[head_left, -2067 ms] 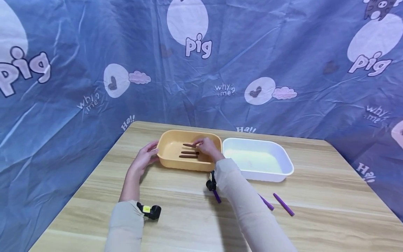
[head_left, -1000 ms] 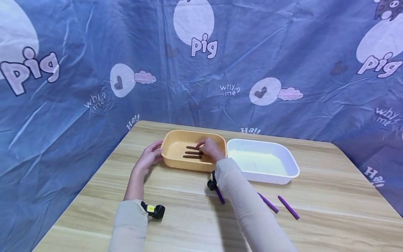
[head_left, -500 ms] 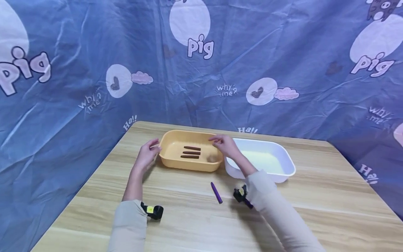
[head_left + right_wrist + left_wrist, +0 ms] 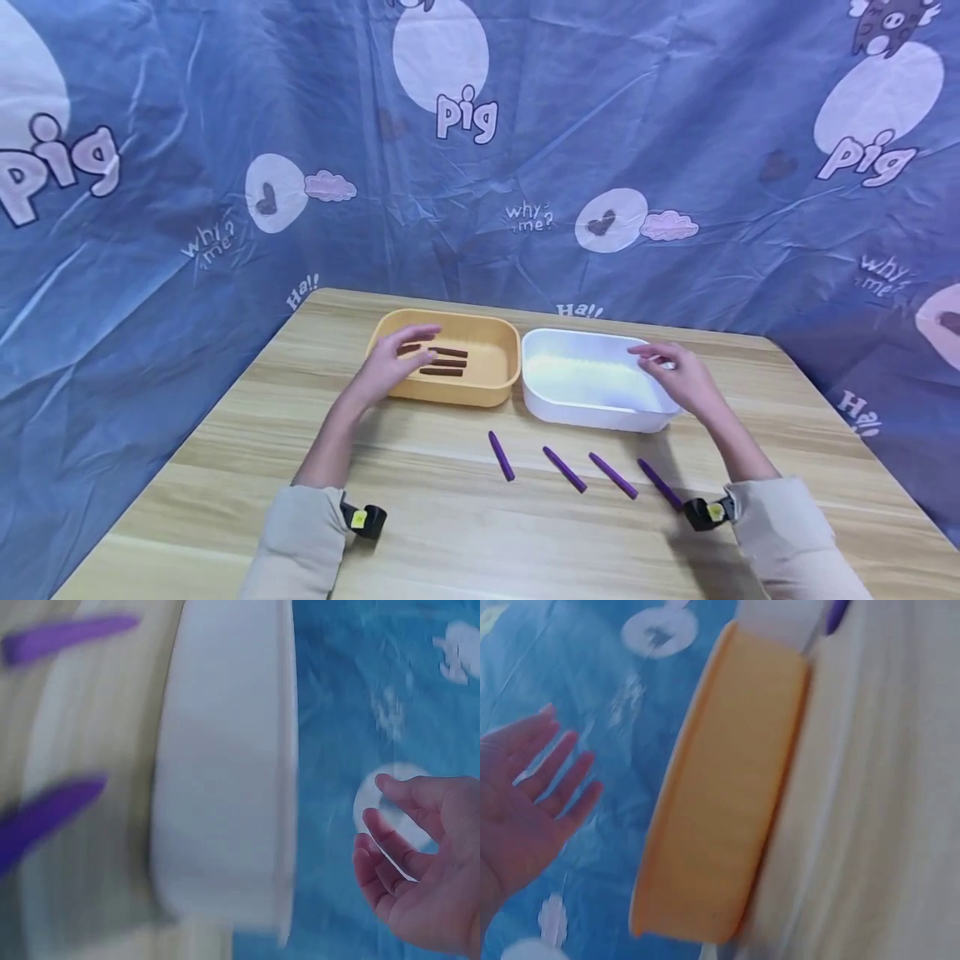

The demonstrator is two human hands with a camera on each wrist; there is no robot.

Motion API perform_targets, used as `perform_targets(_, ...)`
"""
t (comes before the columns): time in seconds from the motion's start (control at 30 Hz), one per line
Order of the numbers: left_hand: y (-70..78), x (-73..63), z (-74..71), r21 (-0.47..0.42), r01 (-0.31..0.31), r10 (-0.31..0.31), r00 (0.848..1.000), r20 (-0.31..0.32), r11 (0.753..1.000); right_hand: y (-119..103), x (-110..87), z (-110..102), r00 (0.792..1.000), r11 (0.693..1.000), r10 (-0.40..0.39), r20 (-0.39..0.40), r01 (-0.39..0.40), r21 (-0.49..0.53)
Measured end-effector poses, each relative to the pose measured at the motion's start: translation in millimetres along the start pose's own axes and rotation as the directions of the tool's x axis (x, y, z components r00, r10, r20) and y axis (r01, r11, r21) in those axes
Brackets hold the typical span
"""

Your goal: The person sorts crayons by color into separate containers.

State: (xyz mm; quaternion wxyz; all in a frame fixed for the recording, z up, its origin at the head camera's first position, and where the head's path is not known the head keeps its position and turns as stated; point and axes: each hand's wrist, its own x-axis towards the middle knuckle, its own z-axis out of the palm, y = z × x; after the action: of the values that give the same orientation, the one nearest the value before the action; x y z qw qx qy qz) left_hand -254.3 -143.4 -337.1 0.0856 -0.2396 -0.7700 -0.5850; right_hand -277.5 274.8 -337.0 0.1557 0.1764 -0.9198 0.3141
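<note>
Hazard one: the right camera [image 4: 705,514], worn at the wrist, overlaps the near end of the rightmost purple stick [image 4: 658,483] in the head view; contact cannot be confirmed. In my judgement, a low sweep could roll that stick out of line. Hazard two: the left hand [image 4: 384,367] hangs above the left part of the yellow tray [image 4: 491,354], clear of its rim; a dip of the fingers could disturb the brown sticks [image 4: 447,363] inside. Hazard three: the right hand [image 4: 682,379] is at the right end of the white tray [image 4: 592,415]; a knock there might push it against the yellow tray just beside it.

Hands: left fingers extended, thumb well apart; right fingers loosely bent, thumb apart. Neither holds anything.

Condition: both trays stand upright on the table [image 4: 450,517], round-cornered and smooth. Three brown sticks lie roughly parallel in the yellow tray; a fourth is partly hidden by the left hand. Four slim, tapered purple sticks lie slanted and separate on the near side of the trays.
</note>
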Motion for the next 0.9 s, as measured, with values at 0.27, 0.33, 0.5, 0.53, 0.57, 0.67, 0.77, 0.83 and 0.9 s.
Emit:
perform_targets(0.27, -5.0, -5.8, 43.7, 0.087, -0.059, 0.035, 0.966, 0.258, 0.994, 45, -29.7, -18, 1.0, 0.999, 0.023, -0.014, -0.023, -0.034)
perform_targets(0.33, -13.5, -6.4, 51.6, 0.119, -0.073, 0.034, 0.953, 0.301, 0.99, 54, -34.2, -19, 0.999, 0.999, 0.039, 0.01, -0.039, -0.018)
perform_targets(0.5, -27.5, -8.7, 62.1, 0.104, -0.05, 0.007, 0.925, 0.38, 0.993, 70, -36.3, -15, 0.986, 0.987, 0.095, 0.136, -0.111, 0.116)
perform_targets(0.53, -30.0, -8.9, 63.4, 0.097, -0.043, 0.001, 0.92, 0.393, 0.994, 72, -36.3, -14, 0.982, 0.983, 0.097, 0.162, -0.12, 0.14)
perform_targets(0.57, -32.0, -9.2, 64.7, 0.095, -0.04, -0.002, 0.914, 0.406, 0.995, 75, -36.7, -13, 0.978, 0.978, 0.101, 0.183, -0.131, 0.163)
perform_targets(0.67, -38.3, -10.6, 69.0, 0.11, -0.027, -0.025, 0.896, 0.443, 0.994, 81, -40.1, -11, 0.967, 0.963, 0.103, 0.232, -0.155, 0.219)
perform_targets(0.77, -46.2, -12.2, 73.3, 0.143, -0.023, -0.048, 0.879, 0.474, 0.989, 86, -44.6, -8, 0.958, 0.938, 0.104, 0.267, -0.184, 0.294)
perform_targets(0.83, -50.7, -13.4, 75.3, 0.155, -0.023, -0.057, 0.869, 0.491, 0.988, 89, -46.6, -7, 0.954, 0.92, 0.1, 0.283, -0.197, 0.34)
perform_targets(0.9, -55.4, -14.5, 77.2, 0.17, -0.029, -0.061, 0.862, 0.503, 0.985, 90, -46.8, -6, 0.952, 0.904, 0.09, 0.293, -0.201, 0.378)
